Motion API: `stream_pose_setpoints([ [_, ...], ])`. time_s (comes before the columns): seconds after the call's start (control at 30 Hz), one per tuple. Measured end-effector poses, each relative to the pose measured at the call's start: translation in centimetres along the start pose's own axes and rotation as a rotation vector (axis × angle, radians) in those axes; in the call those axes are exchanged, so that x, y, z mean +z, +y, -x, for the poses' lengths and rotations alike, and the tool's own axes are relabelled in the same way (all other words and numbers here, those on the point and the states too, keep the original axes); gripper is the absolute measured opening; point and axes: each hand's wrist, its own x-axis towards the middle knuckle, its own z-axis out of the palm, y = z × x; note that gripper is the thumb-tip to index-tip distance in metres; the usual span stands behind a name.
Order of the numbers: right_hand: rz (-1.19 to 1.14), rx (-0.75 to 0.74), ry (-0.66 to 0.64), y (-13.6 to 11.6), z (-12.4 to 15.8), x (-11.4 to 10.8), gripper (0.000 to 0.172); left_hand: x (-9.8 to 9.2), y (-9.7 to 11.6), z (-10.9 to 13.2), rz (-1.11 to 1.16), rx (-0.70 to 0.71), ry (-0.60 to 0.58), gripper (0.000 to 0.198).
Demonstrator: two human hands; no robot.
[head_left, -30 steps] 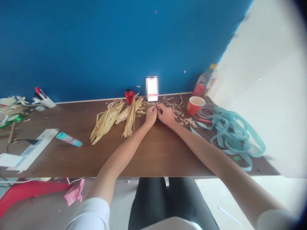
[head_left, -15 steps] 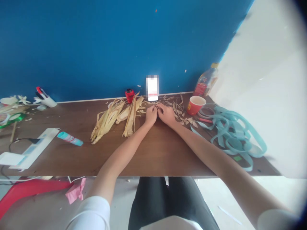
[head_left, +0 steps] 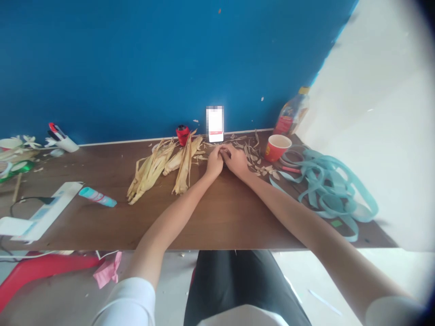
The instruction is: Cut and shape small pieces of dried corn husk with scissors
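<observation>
My left hand and my right hand meet at the far middle of the brown table, fingers bent inward and touching. Both are closed; whatever lies between the fingertips is hidden by the hands. Just left of them lie dried corn husks, yellowish and lying in bundles. Pale husk scraps are scattered behind and to the right of my right hand. A lit phone stands against the blue wall right behind my hands.
Right of the hands stand a red paper cup, a plastic bottle and a heap of light-blue ribbon. Leftward are a red container, a blue tube, a white power strip and a pen holder.
My hands stay together in the same place, with the fingers drawn slightly closer. The view has shifted a little, and my legs beneath the table have moved slightly.
</observation>
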Motion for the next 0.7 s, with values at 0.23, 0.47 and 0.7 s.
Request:
stream_pose_setpoints([
  [0.23, 0.067, 0.038, 0.035, -0.09, 0.03, 0.09, 0.033, 0.22, 0.61, 0.18, 0.021, -0.013, -0.028, 0.034],
  [0.47, 0.043, 0.098, 0.122, -0.03, 0.10, -0.08, 0.029, 0.04, 0.34, 0.24, 0.019, -0.091, 0.040, 0.017],
  [0.7, -0.030, 0.078, 0.136, 0.09, -0.06, -0.02, 0.026, -0.10, -0.02, 0.17, 0.065, -0.104, 0.060, 0.016],
])
